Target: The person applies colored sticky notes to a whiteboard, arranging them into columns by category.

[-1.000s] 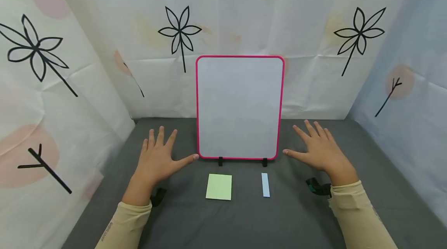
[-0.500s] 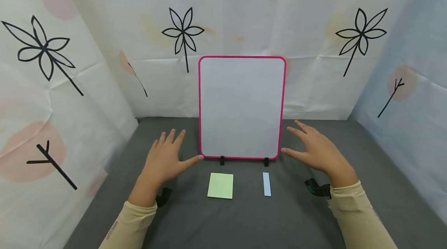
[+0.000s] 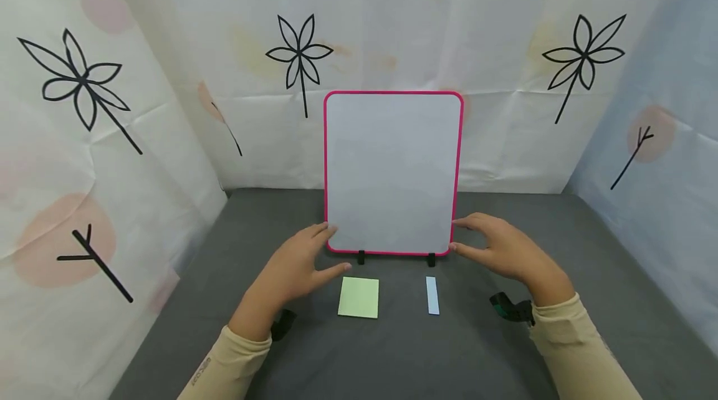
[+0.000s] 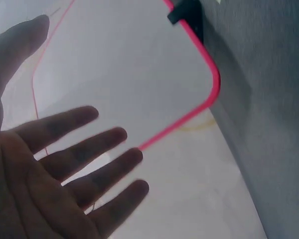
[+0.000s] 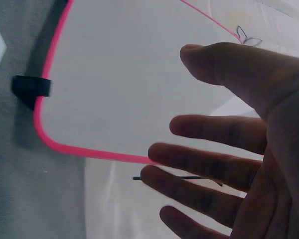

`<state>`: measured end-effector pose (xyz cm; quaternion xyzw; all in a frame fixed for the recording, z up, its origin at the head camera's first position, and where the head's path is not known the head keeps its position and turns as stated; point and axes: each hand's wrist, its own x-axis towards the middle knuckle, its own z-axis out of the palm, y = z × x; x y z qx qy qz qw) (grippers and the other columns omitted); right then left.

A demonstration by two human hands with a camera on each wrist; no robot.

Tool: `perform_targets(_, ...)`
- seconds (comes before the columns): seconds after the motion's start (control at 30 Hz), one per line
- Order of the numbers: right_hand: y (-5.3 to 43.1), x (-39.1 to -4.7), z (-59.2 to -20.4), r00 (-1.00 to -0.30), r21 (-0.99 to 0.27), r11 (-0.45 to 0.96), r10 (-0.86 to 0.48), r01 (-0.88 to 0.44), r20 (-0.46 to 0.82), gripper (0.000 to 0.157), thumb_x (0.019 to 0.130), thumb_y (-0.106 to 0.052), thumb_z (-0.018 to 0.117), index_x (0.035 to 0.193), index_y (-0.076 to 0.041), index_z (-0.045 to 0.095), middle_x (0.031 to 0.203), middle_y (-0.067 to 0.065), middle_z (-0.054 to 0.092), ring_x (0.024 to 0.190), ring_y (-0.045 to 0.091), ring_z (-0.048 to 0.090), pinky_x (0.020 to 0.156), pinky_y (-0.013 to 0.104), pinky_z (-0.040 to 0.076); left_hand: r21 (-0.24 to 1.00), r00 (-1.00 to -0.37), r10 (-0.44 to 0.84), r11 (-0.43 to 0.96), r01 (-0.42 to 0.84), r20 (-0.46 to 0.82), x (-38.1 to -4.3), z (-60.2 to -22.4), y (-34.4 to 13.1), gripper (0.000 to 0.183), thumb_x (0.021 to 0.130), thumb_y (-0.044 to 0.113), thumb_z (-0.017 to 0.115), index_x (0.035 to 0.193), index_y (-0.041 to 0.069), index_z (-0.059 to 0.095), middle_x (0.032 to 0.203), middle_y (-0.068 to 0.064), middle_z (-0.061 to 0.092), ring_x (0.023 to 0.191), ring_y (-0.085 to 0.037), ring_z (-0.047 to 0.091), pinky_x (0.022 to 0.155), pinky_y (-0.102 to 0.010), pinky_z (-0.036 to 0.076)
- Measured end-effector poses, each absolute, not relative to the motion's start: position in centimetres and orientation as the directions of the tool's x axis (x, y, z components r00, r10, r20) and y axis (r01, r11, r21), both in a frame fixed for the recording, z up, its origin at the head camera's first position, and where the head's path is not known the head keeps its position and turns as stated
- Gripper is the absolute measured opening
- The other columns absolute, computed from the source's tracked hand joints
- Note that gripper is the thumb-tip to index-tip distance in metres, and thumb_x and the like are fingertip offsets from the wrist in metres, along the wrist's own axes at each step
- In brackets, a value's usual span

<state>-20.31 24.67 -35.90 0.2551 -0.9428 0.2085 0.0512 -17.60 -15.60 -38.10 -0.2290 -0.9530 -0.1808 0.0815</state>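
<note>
A whiteboard (image 3: 392, 169) with a pink rim stands upright at the back of the table, its lower edge in two black stand clips (image 3: 361, 257). My left hand (image 3: 291, 269) hovers at the board's lower left corner, holding nothing; its fingers are spread and extended in the left wrist view. Beside the lower right edge is my right hand (image 3: 507, 250), also holding nothing, fingers apart in the right wrist view. Whether either hand touches the board I cannot tell. In front of the board lie a pale green sticky-note pad (image 3: 358, 297) and a narrow light blue paper strip (image 3: 432, 295).
Grey cloth covers the table (image 3: 359, 362). Fabric walls (image 3: 505, 76) printed with flower outlines enclose it at the back and on both sides. A black strap or camera mount shows at each wrist.
My left hand has moved right and turned inward, its thumb now above the green pad. The right hand's fingers have lowered and come toward the board's edge. The view has shifted slightly.
</note>
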Motion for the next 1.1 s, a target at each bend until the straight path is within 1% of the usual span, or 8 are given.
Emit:
perform_targets(0.1,24.6,-20.0,-36.7,-0.841,-0.392,0.746,-0.505,-0.538,0.192,0.045,0.097,-0.027,0.079,0.133,-0.001,0.07,0.127,0.009,0.073,0.119,0.029,0.069,0.1,0.055,0.056,0.325,-0.839,0.494,0.773,0.544,0.23,-17.1,-38.4,-13.9,0.074,0.095,0.05,0.076,0.151,0.005,0.058,0.155,-0.017,0.058,0.145,-0.035,0.056,0.116,-0.053,0.048)
perform_targets(0.23,24.2,-19.5,-37.8,-0.82,-0.374,0.734,-0.546,-0.567,0.171,0.041,0.096,-0.027,0.08,0.129,-0.003,0.073,0.122,0.003,0.073,0.11,0.021,0.07,0.093,0.048,0.06,0.342,-0.784,0.577,0.707,0.619,0.228,-16.5,-38.5,-11.5,0.066,0.097,0.047,0.075,0.147,0.006,0.062,0.153,-0.014,0.06,0.143,-0.03,0.058,0.114,-0.049,0.05)
perform_targets(0.3,23.9,-19.3,-38.2,-0.812,-0.369,0.728,-0.561,-0.577,0.163,0.039,0.096,-0.027,0.08,0.127,-0.005,0.074,0.121,0.002,0.072,0.108,0.021,0.07,0.091,0.045,0.06,0.34,-0.757,0.611,0.678,0.652,0.233,-16.3,-38.4,-10.3,0.063,0.097,0.045,0.075,0.146,0.007,0.063,0.152,-0.011,0.062,0.142,-0.027,0.059,0.114,-0.047,0.05)
perform_targets(0.43,23.3,-19.0,-38.9,-0.794,-0.376,0.713,-0.595,-0.592,0.121,0.039,0.095,-0.029,0.081,0.125,-0.005,0.075,0.122,0.006,0.072,0.107,0.025,0.071,0.09,0.044,0.06,0.318,-0.723,0.655,0.653,0.687,0.218,-16.1,-38.2,-8.2,0.059,0.098,0.044,0.075,0.144,0.008,0.065,0.15,-0.007,0.064,0.141,-0.023,0.06,0.114,-0.043,0.051)
perform_targets(0.5,23.1,-18.8,-39.3,-0.785,-0.387,0.704,-0.612,-0.596,0.095,0.041,0.095,-0.029,0.082,0.125,-0.002,0.075,0.122,0.009,0.071,0.106,0.026,0.071,0.09,0.043,0.06,0.303,-0.714,0.67,0.65,0.697,0.204,-16.1,-38.3,-7.2,0.058,0.098,0.043,0.075,0.143,0.007,0.066,0.149,-0.007,0.065,0.14,-0.022,0.061,0.114,-0.041,0.051)
perform_targets(0.7,23.0,-18.5,-40.6,-0.776,-0.396,0.701,-0.629,-0.593,0.047,0.045,0.091,-0.031,0.085,0.122,-0.001,0.076,0.116,0.005,0.071,0.102,0.021,0.069,0.089,0.04,0.061,0.288,-0.706,0.696,0.654,0.7,0.135,-16.6,-39.9,-4.3,0.056,0.098,0.046,0.075,0.141,0.01,0.068,0.148,-0.004,0.066,0.141,-0.018,0.06,0.112,-0.036,0.053)
perform_targets(0.93,23.1,-18.4,-41.7,-0.766,-0.396,0.693,-0.642,-0.603,0.044,0.045,0.089,-0.032,0.087,0.122,-0.004,0.076,0.122,0.005,0.071,0.11,0.024,0.071,0.095,0.047,0.059,0.277,-0.69,0.712,0.642,0.715,0.132,-17.2,-41.9,-2.1,0.048,0.1,0.043,0.073,0.137,0.013,0.071,0.146,-0.004,0.067,0.138,-0.015,0.062,0.109,-0.032,0.054)
perform_targets(1.1,22.9,-18.4,-42.2,-0.763,-0.411,0.685,-0.645,-0.601,0.043,0.044,0.088,-0.031,0.088,0.12,-0.005,0.076,0.12,0.004,0.072,0.108,0.022,0.07,0.095,0.047,0.059,0.225,-0.694,0.711,0.662,0.715,0.111,-17.5,-42.1,-1.1,0.047,0.098,0.041,0.076,0.136,0.014,0.072,0.145,-0.003,0.068,0.136,-0.016,0.063,0.107,-0.031,0.055)
